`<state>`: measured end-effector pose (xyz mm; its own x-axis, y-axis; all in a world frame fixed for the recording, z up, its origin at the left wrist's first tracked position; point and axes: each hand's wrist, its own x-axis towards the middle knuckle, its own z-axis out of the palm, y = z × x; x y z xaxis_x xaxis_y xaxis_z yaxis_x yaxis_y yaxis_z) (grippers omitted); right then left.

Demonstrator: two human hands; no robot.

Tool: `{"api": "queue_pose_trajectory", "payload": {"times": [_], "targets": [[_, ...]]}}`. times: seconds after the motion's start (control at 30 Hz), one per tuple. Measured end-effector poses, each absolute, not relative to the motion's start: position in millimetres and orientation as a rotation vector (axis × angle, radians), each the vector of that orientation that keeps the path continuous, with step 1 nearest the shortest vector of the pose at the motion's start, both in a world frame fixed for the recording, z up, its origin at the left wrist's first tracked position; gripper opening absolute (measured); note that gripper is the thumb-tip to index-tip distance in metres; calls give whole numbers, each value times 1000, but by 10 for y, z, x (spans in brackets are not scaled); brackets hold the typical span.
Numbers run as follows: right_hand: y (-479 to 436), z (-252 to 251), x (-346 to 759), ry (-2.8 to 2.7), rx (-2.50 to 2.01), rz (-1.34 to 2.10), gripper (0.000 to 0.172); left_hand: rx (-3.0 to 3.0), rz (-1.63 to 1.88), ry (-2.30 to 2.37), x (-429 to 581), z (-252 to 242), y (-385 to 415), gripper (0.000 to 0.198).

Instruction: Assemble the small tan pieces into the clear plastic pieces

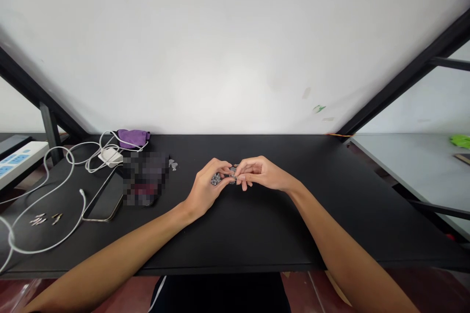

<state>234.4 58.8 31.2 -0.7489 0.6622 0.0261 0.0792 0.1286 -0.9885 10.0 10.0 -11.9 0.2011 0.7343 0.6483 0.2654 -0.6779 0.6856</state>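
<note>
Over the middle of the black table, my left hand (206,187) and my right hand (265,174) meet at the fingertips. Both pinch a small, clear, shiny piece (232,174), too small to name. A clump of clear, glinting bits (216,179) shows inside the curve of my left hand, between thumb and fingers; whether the hand touches it, I cannot tell. Part of the held piece is hidden by my fingers. To the left of my left hand, a few small clear plastic pieces (173,164) lie on the table.
The black table (352,215) backs onto a white wall. On its left lie a phone (105,198), a coiled white cable (55,247), a charger (110,157), a purple pouch (132,138), several tiny metal pieces (38,219) and a power strip (22,160). A blurred-out dark item (145,178) lies beside the phone.
</note>
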Motion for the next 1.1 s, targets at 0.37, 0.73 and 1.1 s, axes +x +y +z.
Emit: {"api": "queue_pose_trajectory", "payload": {"times": [0.37,0.73,1.1], "targets": [[604,302,2357,-1893,-759,1617,26,2146,1384,1016,82,-15,90,36],[748,321,2594,-1905,-1045,1335,32,2341,960,1500,-47,-22,224,4],[695,288,2550,-2234,-1093,1236,21,2253,962,1500,20,-29,188,14]]}}
